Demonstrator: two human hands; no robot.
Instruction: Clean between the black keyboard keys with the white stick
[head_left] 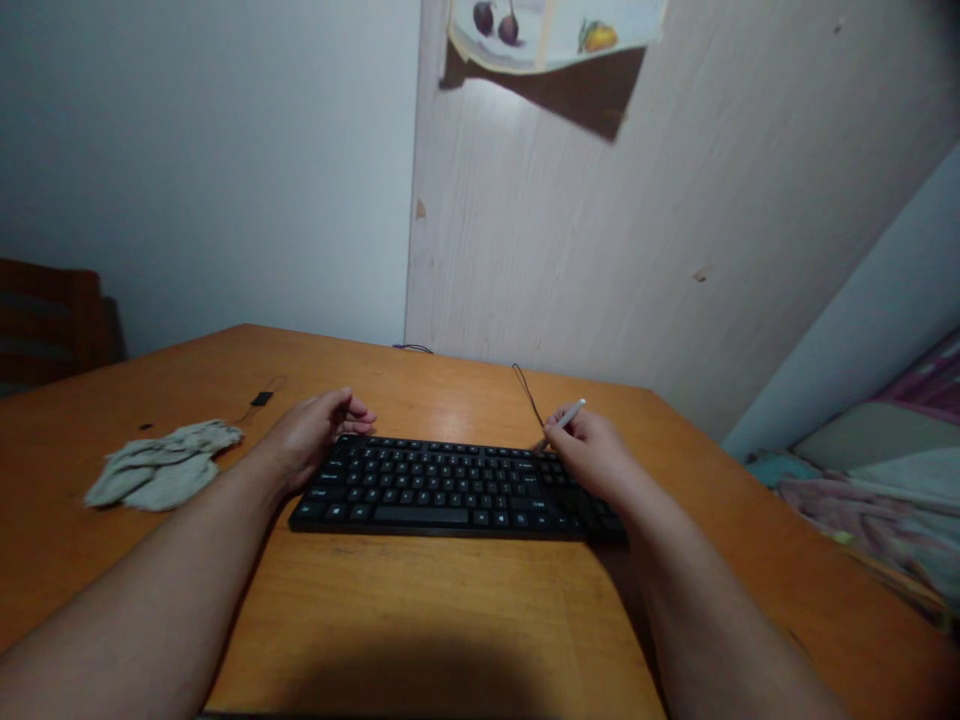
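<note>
Best handled, as a judgement, with a light touch: keep the slim white tool [574, 412] slanted like a pen, guide the tip along the gaps between the keys, and avoid pressing hard enough to catch a keycap. Steady the black keyboard [442, 485] by the left edge to prevent sliding, and lift the right wrist a little to spare the keys below from being pushed. Mind the black cord [525, 385] on the far side, close to the tool, and avoid dragging against it.

In the right hand [596, 455], a grip closed on the white tool, pinched between thumb and fingers, with the tip down at the far edge of the keyboard, right of the middle. In the left hand [307, 435], a grip partly open by the look of it, fingers loosely bent at the far left corner, with nothing visible between them; impossible to tell about firm contact with the edge.

Keyboard flat on the table [420, 610], between both forearms, right end partly hidden by the right one. To the left, a crumpled pale cloth [161, 465], well clear of the keys.
</note>
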